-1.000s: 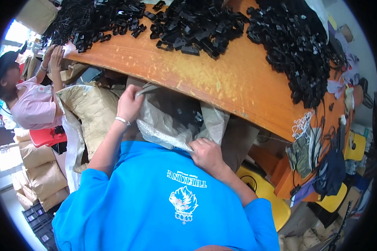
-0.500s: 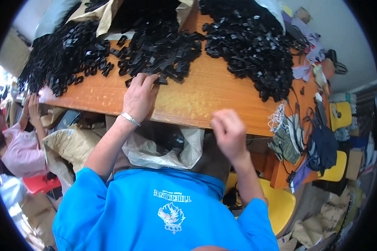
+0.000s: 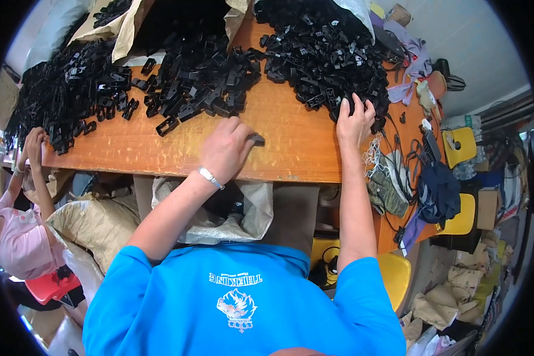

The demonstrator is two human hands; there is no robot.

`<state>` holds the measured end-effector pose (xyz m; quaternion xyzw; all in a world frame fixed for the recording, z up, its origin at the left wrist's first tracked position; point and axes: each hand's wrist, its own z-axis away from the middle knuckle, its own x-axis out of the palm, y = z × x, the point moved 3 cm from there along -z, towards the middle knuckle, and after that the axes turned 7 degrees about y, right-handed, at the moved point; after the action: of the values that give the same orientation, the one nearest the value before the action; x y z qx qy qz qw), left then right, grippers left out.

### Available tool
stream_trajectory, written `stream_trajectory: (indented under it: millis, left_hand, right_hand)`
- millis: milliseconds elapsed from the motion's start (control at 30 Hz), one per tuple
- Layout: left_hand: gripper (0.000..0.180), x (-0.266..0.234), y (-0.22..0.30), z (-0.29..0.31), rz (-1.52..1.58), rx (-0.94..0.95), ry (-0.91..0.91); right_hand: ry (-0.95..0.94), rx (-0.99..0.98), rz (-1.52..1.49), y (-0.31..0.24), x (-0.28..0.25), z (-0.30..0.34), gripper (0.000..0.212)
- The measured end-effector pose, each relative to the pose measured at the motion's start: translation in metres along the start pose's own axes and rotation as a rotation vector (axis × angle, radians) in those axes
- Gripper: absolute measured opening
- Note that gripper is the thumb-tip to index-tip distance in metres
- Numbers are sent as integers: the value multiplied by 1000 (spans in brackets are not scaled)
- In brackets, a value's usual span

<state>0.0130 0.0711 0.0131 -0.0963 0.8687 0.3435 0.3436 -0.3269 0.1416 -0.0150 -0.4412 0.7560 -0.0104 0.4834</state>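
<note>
Over the middle of the wooden table (image 3: 291, 148), my left hand (image 3: 225, 147) pinches a small black plastic part (image 3: 257, 139) that sticks out past its fingertips. A bracelet circles that wrist. My right hand (image 3: 355, 123) reaches to the near edge of the right pile of black plastic parts (image 3: 314, 65), its fingers apart and touching or just above the pieces. Ahead of my left hand lies the middle pile of black parts (image 3: 202, 80), spilling out of a paper sack (image 3: 129, 35). One loose part (image 3: 167, 125) rests at that pile's near edge.
A white woven sack (image 3: 258, 207) hangs open at the table's front edge, with dark contents. Another pile (image 3: 53, 101) lies far left, where a person in pink (image 3: 32, 237) works. Cords and a glove (image 3: 388, 193) lie right, near yellow chairs (image 3: 458, 213).
My left hand has drawn back from the middle pile toward the right with a black part. The right hand has moved forward from the table edge to the right pile.
</note>
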Motion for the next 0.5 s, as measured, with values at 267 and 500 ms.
stream_trajectory:
  millis: [267,500]
  left_hand:
    - [17,11,7,-11,-24,27,-91]
    - [25,4,7,-8,-33,-16,-120]
  right_hand:
    - [33,-194,-185,-47,8,34,42]
    - [-50,-285,-426,-82,17,49,39]
